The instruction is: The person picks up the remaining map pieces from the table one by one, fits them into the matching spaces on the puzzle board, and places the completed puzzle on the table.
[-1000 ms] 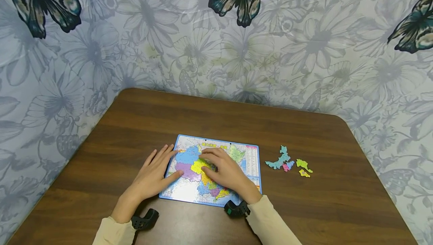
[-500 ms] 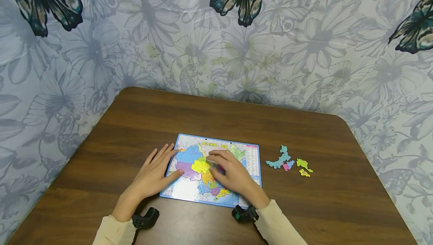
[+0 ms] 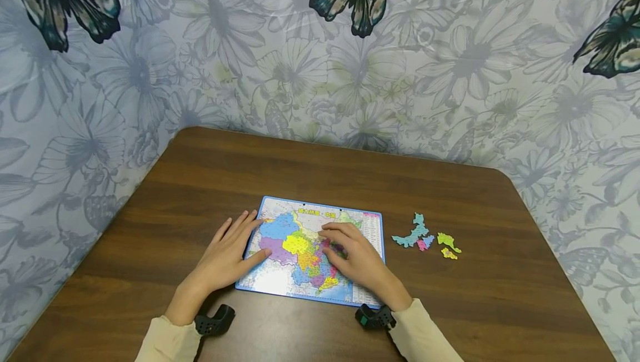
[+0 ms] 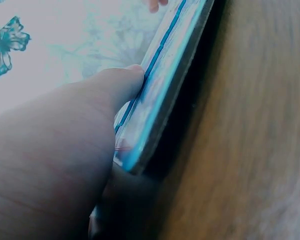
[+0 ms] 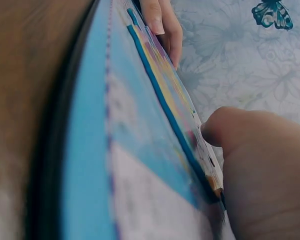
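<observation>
A map puzzle board (image 3: 280, 290) with a blue border lies on the table, its coloured pieces set in the middle. My left hand (image 3: 225, 256) rests at the board's left edge with fingers spread, the thumb over the purple piece (image 3: 276, 251). In the left wrist view that thumb (image 4: 122, 82) lies by the blue line of the tray. Bent over the right-centre of the map is my right hand (image 3: 357, 256). A gap shows between its thumb and fingertips, nothing pinched there. The right wrist view has its thumb (image 5: 220, 125) close to the map; the other fingertips are hidden there.
Right of the board lie several loose puzzle pieces: a teal one (image 3: 414, 235), a small blue and pink pair (image 3: 426, 242), a yellow-green one (image 3: 448, 241) and a yellow one (image 3: 449, 254). A butterfly-patterned wall covering (image 3: 320, 95) stands behind the wooden table (image 3: 320, 156).
My right hand has slid rightward across the map, uncovering more coloured pieces in the middle. The left hand has stayed in place, and so have the loose pieces.
</observation>
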The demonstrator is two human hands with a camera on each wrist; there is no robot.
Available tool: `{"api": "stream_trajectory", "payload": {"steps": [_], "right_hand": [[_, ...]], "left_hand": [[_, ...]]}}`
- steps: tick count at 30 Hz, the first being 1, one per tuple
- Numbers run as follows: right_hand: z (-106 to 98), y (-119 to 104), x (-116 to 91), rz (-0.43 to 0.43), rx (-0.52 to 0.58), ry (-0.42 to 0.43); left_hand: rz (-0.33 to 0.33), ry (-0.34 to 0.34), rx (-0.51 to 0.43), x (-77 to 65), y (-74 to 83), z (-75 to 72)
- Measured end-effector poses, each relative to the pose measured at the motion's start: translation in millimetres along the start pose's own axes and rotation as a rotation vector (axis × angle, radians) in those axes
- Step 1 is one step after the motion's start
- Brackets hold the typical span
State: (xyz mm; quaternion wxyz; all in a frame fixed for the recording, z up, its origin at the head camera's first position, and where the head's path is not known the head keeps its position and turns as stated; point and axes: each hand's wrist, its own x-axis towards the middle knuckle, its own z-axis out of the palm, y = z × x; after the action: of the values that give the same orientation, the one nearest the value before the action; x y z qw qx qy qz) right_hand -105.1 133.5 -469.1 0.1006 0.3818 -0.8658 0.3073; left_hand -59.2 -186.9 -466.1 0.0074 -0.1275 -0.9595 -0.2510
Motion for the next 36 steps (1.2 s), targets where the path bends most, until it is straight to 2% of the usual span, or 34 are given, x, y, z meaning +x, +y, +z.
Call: {"api": "stream_trajectory", "payload": {"steps": [6, 13, 22, 36], "right_hand": [[-4.3, 2.5, -3.3, 0.016, 0.007, -0.004], [-9.6, 6.9, -11.2, 0.042, -0.001, 0.011], [-18.6, 14.8, -24.5, 0.122, -0.006, 0.002], [-31.3, 29.0, -37.5, 0.115, -0.015, 0.049]], "left_hand": [[0.002, 0.012, -0.003, -0.2, 1.8, -1.0], [-0.005, -0.008, -0.003, 1.6, 1.5, -0.2], [-0.005, -0.018, 0.000, 2.6, 1.3, 0.1], [-0.013, -0.018, -0.001, 0.7, 1.5, -1.4]]}}
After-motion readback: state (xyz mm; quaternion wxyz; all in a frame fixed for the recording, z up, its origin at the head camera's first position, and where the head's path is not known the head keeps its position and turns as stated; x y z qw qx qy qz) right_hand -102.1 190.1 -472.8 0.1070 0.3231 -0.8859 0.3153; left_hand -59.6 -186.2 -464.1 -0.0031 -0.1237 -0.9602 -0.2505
